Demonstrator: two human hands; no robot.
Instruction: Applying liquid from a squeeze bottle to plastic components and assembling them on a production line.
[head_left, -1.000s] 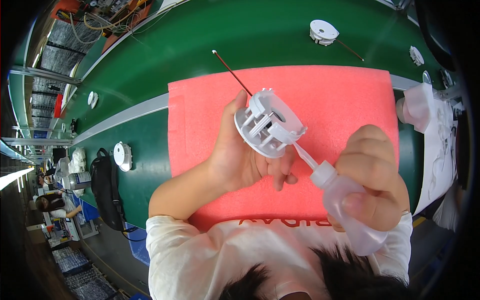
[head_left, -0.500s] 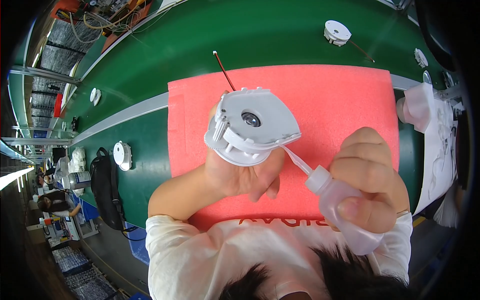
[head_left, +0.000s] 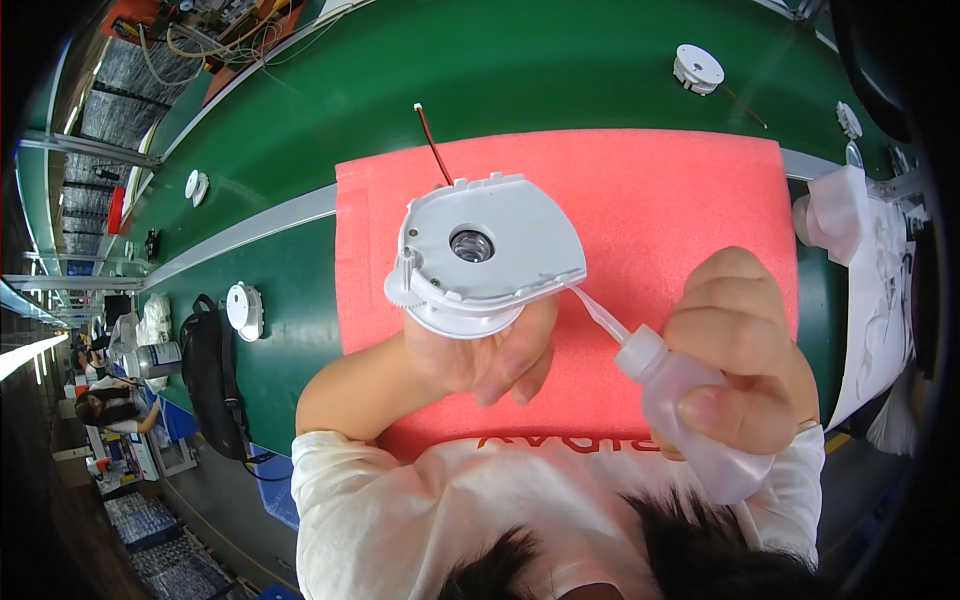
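My left hand (head_left: 490, 365) grips a white plastic housing (head_left: 525, 228) from below, its fingers mostly hidden under it. The housing has a flat face with a round hole, a small toothed gear (head_left: 403, 291) at its left edge, and a red-and-black wire (head_left: 434, 146) with a white plug sticking out behind. My right hand (head_left: 735, 355) is wrapped round a translucent squeeze bottle (head_left: 690, 425). The bottle's thin nozzle (head_left: 598, 312) points up-left, its tip at the housing's right corner; whether it touches, I cannot tell.
Beneath my hands lies a pink foam mat (head_left: 650, 190). On the green belt (head_left: 330, 95) beyond are white units (head_left: 698, 70); another unit (head_left: 245, 310) lies left of the mat. A black bag (head_left: 208, 375) is farther left, white sheeting (head_left: 868, 290) at the right.
The housing has shifted a little left and turned, showing its flat face more fully. The bottle has moved slightly right. Units on the far belt have slid right.
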